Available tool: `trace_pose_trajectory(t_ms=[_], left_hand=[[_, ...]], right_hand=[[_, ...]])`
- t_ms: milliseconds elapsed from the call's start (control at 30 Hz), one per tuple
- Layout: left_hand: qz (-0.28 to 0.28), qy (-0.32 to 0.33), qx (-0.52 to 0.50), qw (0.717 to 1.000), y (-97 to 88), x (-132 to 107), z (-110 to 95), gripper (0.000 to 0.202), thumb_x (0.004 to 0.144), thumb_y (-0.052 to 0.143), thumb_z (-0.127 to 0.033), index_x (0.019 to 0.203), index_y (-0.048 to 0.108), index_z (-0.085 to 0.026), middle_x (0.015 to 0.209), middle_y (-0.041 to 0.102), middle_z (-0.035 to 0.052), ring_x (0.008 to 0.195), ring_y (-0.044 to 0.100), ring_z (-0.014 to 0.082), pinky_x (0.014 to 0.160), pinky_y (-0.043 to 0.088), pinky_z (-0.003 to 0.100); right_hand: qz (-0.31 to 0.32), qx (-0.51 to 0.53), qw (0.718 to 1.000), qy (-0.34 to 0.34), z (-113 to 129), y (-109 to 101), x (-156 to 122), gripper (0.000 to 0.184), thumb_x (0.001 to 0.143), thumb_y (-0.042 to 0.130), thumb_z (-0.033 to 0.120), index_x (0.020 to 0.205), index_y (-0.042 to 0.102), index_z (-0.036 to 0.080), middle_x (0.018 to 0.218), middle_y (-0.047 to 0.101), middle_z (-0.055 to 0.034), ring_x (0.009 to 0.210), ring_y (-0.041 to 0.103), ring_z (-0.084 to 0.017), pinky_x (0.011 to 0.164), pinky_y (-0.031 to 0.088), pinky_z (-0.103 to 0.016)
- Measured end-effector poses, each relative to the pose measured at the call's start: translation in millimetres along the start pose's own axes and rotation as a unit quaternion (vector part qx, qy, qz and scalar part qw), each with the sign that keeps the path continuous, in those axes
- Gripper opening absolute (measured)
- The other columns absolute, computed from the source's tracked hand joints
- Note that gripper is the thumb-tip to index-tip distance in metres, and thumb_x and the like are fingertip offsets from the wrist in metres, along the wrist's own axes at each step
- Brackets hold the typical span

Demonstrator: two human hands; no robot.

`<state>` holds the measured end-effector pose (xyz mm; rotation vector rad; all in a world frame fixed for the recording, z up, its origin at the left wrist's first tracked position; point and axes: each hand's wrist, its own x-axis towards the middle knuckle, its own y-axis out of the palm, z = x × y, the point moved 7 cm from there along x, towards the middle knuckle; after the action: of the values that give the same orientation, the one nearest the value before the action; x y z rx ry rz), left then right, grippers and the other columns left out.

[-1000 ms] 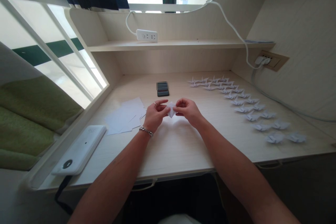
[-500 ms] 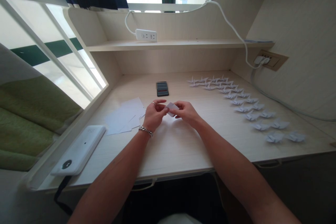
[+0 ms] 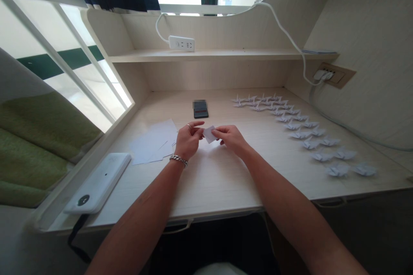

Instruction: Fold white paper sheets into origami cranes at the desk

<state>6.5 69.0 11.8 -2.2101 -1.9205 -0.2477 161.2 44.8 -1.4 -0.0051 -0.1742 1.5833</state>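
Note:
A small folded square of white paper [image 3: 209, 135] is held up between my two hands, a little above the desk. My right hand [image 3: 231, 138] pinches its right side between thumb and fingers. At its left corner, the thumb and fingertips of my left hand [image 3: 189, 139] are pinched together, with the index finger stretched out above. On the desk to the left of my hands lie loose white paper sheets [image 3: 151, 144], overlapping one another. Rows of folded white paper cranes [image 3: 293, 125] run along the right side of the desk.
A dark, phone-like device [image 3: 200, 109] lies behind my hands. A white power bank [image 3: 100, 182] with a black strap rests at the left edge. On the shelf stands a white power strip [image 3: 181, 43]. A white cable [image 3: 287, 36] hangs to the wall socket [image 3: 335, 75].
The folded paper has turned slightly, and more of its face shows between my hands. My left thumb has drawn back a little toward the paper's left corner.

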Motion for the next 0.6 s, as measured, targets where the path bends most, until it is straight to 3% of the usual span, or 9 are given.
trace_pose_trajectory(t_ms=[100, 233, 367, 467, 600], left_hand=[[0.002, -0.007, -0.020, 1.000, 1.8, -1.2, -1.5, 0.045, 0.071, 0.072, -0.036, 0.109, 0.063, -0.014, 0.077, 0.070, 0.0052, 0.066, 0.063, 0.0146, 0.061, 0.049, 0.027], [0.023, -0.011, -0.014, 1.000, 4.0, -2.1, 0.8, 0.047, 0.063, 0.078, -0.030, 0.105, 0.065, -0.014, 0.078, 0.070, 0.0051, 0.069, 0.063, 0.0149, 0.064, 0.048, 0.026], [0.033, 0.011, 0.051, 0.998, 3.7, -2.8, 0.3, 0.034, 0.068, 0.073, -0.028, 0.100, 0.068, -0.016, 0.076, 0.071, 0.0052, 0.069, 0.064, 0.0164, 0.065, 0.047, 0.027], [0.028, 0.034, 0.075, 0.996, 3.2, -2.8, -2.9, 0.030, 0.073, 0.068, -0.026, 0.101, 0.069, -0.017, 0.077, 0.071, 0.0051, 0.069, 0.064, 0.0165, 0.065, 0.047, 0.027], [-0.022, 0.061, 0.120, 0.991, -2.8, -2.9, -9.6, 0.031, 0.077, 0.066, -0.033, 0.102, 0.068, -0.017, 0.085, 0.072, 0.0075, 0.075, 0.065, 0.0167, 0.070, 0.048, 0.028]], right_hand=[[-0.023, 0.019, 0.999, -0.015, 1.0, -3.8, 0.9, 0.030, 0.071, 0.068, 0.043, 0.084, 0.076, 0.017, 0.061, 0.062, -0.0004, 0.053, 0.048, -0.011, 0.046, 0.035, -0.022], [-0.016, -0.002, 1.000, -0.026, 4.1, -3.3, -1.0, 0.030, 0.071, 0.068, 0.043, 0.081, 0.075, 0.016, 0.054, 0.058, 0.0019, 0.046, 0.041, -0.008, 0.044, 0.032, -0.023], [-0.009, -0.037, 0.998, -0.043, 7.7, -2.0, -3.6, 0.026, 0.070, 0.070, 0.040, 0.080, 0.073, 0.017, 0.061, 0.063, 0.0003, 0.046, 0.047, -0.009, 0.044, 0.036, -0.023], [0.002, -0.043, 0.998, -0.037, 6.0, 0.0, -2.9, 0.022, 0.071, 0.069, 0.038, 0.075, 0.071, 0.016, 0.054, 0.061, 0.0006, 0.044, 0.050, -0.009, 0.044, 0.038, -0.022], [-0.011, -0.015, 0.999, -0.026, 2.5, -0.7, -0.3, 0.023, 0.072, 0.069, 0.039, 0.076, 0.070, 0.016, 0.060, 0.065, -0.0012, 0.048, 0.059, -0.011, 0.043, 0.040, -0.020]])
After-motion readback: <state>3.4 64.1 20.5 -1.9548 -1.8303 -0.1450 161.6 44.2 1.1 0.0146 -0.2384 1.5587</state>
